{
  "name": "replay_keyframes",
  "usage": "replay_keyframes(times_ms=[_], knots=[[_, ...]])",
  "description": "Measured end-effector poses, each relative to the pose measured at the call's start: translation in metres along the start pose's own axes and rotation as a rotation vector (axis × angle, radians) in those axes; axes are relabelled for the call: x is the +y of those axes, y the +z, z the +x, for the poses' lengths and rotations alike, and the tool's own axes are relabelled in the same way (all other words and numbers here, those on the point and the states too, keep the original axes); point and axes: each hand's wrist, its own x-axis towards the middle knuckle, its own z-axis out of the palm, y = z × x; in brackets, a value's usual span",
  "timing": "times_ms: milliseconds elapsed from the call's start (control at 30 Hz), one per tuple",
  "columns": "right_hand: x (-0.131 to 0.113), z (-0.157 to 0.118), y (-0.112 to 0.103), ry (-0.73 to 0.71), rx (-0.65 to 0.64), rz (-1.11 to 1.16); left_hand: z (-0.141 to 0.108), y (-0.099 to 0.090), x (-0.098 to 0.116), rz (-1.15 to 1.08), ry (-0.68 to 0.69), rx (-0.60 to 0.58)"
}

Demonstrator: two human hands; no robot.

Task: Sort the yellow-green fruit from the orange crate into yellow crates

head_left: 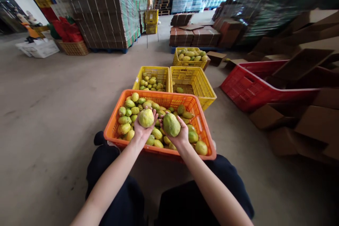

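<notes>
Head: orng crate [159, 150] w/ yel-grn fruit [124, 128].

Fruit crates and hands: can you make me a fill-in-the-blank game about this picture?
1. The slotted plastic crate beneath both hands is coloured ____.
2. The left hand and right hand hold ____ rounded yellow-green fruits altogether.
3. The large red plastic bin stands on the picture's ____ side.

Missing words: orange; two; right.

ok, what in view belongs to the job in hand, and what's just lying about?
Job:
yellowish fruit in left hand
greenish fruit in right hand
orange crate
probably yellow crates just beyond

Lying about, apparently:
red crate
cardboard boxes
white crate
</notes>
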Motion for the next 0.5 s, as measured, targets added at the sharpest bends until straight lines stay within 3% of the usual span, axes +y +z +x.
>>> replay_keyframes(times_ms=[133,300,500], knots=[[0.001,0.000,0.000,0.045,0.049,0.032,0.001,-0.001,-0.001,-0.046,-0.035,0.022],[0.000,0.000,0.002,0.071,0.079,0.051,-0.007,0.011,0.005,-0.238,-0.114,0.053],[-0.003,-0.001,0.008,0.152,0.256,0.206,-0.013,0.025,0.011,-0.218,-0.143,0.136]])
